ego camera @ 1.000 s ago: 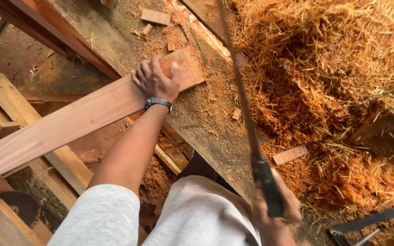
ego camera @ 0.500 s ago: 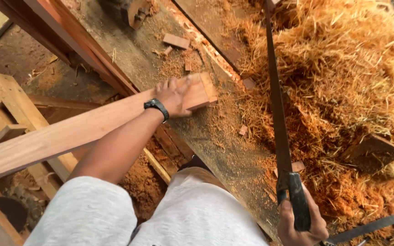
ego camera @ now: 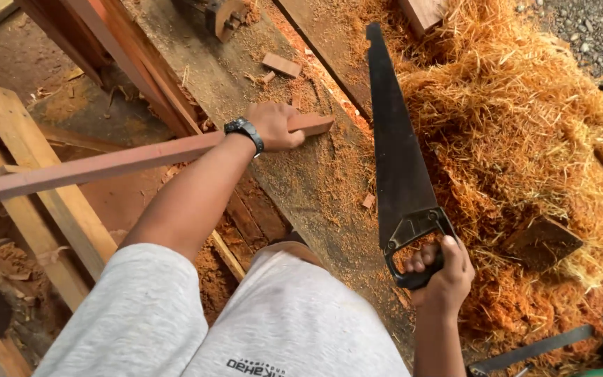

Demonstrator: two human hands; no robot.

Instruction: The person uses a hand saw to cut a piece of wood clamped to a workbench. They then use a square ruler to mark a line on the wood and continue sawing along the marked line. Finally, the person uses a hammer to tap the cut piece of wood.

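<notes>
A heap of orange wood shavings (ego camera: 525, 139), a small offcut block (ego camera: 281, 65), gravel (ego camera: 594, 28) beyond

One head view — steeply down, close over the workbench (ego camera: 259, 91).

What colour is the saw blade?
Black, flat steel hand saw blade, shown best in the head view.

Left hand (ego camera: 277, 126) gripping reddish plank (ego camera: 106, 164), right hand (ego camera: 441, 276) holding black handsaw (ego camera: 396, 153), sawdust-covered workbench (ego camera: 315, 188)
</notes>
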